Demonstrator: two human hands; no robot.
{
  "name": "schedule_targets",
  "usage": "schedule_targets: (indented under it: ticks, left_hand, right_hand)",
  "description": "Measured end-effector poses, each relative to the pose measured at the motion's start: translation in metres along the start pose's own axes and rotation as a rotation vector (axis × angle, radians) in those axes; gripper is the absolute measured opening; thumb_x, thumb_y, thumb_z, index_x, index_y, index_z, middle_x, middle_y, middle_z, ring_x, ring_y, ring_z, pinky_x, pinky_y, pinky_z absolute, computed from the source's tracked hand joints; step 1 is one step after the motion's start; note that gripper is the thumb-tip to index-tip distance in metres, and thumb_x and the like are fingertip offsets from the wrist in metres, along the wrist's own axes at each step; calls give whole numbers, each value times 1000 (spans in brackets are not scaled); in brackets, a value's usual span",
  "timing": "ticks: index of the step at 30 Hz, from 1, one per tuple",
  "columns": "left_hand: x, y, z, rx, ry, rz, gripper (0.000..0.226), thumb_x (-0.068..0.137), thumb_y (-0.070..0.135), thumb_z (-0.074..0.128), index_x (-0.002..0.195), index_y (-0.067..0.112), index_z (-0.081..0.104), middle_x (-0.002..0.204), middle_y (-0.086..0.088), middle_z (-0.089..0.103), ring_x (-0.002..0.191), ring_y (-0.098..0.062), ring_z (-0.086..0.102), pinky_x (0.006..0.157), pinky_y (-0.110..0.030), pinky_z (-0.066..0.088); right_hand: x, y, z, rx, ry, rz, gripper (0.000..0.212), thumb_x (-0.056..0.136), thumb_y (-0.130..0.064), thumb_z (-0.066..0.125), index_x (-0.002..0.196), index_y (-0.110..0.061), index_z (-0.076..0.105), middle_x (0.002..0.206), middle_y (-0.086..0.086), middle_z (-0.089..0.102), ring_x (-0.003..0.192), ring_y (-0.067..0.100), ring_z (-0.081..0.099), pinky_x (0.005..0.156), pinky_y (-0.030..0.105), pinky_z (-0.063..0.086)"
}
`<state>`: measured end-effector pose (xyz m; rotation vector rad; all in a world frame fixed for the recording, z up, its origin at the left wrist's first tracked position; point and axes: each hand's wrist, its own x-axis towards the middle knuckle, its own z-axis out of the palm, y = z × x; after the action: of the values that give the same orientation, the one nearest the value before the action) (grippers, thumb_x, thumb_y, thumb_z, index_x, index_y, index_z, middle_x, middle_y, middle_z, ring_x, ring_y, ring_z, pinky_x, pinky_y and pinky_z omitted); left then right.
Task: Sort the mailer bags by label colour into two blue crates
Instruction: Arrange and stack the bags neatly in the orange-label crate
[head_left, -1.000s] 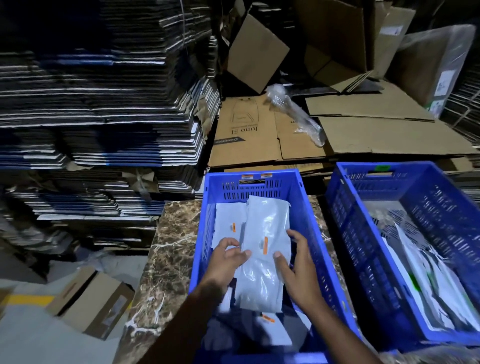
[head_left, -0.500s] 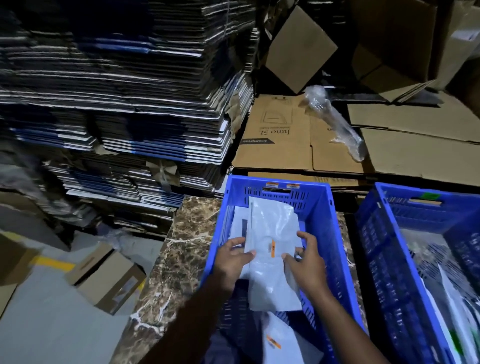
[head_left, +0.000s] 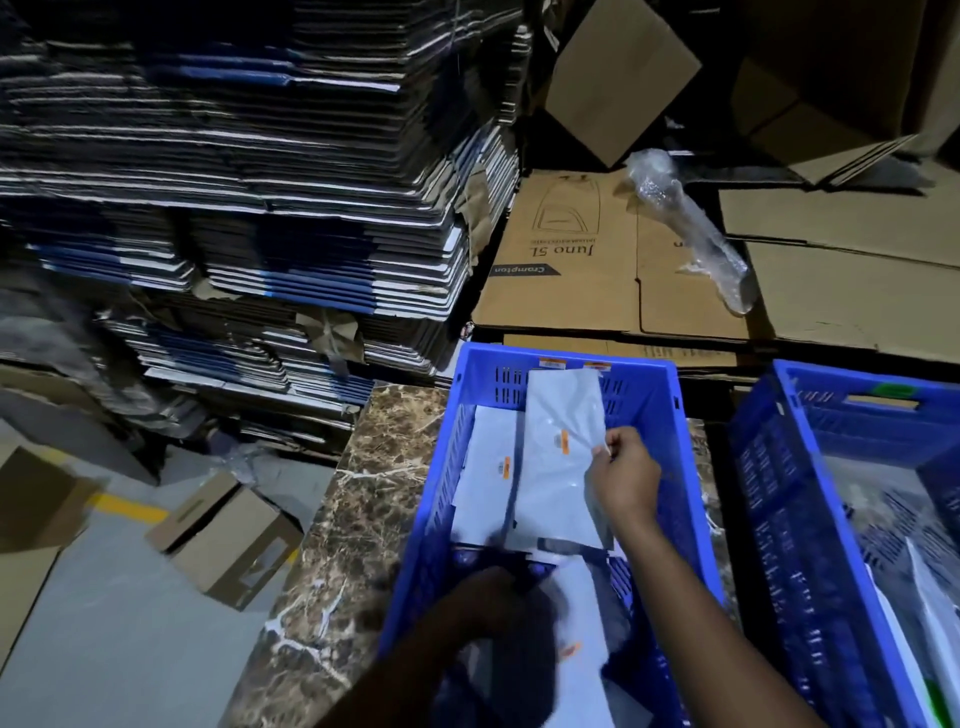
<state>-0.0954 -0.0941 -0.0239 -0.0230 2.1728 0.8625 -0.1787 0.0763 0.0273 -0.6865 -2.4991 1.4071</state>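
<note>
Head view: pale mailer bag w/ orange label lies atop others in the near blue crate; right hand pinches its right edge. Left hand, blurred, low in crate, grip unclear. Bag looks thin, limp, slick; prob. best pinched at an edge.

- Your right hand pinches the edge of the top mailer bag inside the left crate.
- Your left hand reaches into that crate's near end, blurred.
- The right crate stands beside it on the table.
</note>
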Motion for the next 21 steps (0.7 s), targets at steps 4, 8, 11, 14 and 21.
schedule_targets:
  ticks: [4, 8, 11, 14, 21]
  left_hand:
    - [-5, -12, -4, 291, -119, 17, 40, 87, 24, 56, 106, -11, 66, 104, -28, 67, 94, -36, 65, 67, -27, 41]
    - [-11, -8, -16, 595, 86, 87, 35, 85, 25, 58, 107, -2, 66, 103, -23, 69, 99, -38, 66, 78, -39, 51]
    - [-14, 5, -25, 654, 494, 169, 28, 92, 28, 46, 113, 12, 56, 104, -13, 66, 98, -35, 65, 76, -39, 50]
    - [5, 7, -27, 421, 795, 378, 16, 83, 19, 44, 90, 12, 56, 87, -9, 59, 83, -35, 58, 65, -42, 42]
    - [96, -35, -1, 484, 748, 354, 51, 107, 39, 11, 104, 21, 59, 108, -9, 68, 119, -18, 51, 113, -23, 22]
  right_hand:
    - [0, 4, 41, -54, -201, 55, 9, 97, -16, 55, 103, -10, 53, 99, 14, 64, 65, 20, 52, 52, 29, 35]
    - [0, 16, 60, -251, -285, -67, 27, 96, -26, 56, 118, -10, 54, 109, 15, 66, 95, 33, 62, 72, 34, 48]
    - [10, 21, 63, -352, -246, -258, 30, 95, -20, 56, 124, -14, 55, 116, 11, 63, 106, 32, 59, 82, 38, 52]
    - [23, 21, 77, -493, -417, -480, 38, 97, -24, 52, 134, -15, 52, 134, 9, 54, 126, 29, 48, 100, 41, 46]
    - [49, 38, 119, -849, -647, -576, 60, 104, -48, 18, 158, -27, 4, 166, 5, -3, 153, 25, -2, 120, 53, 5]
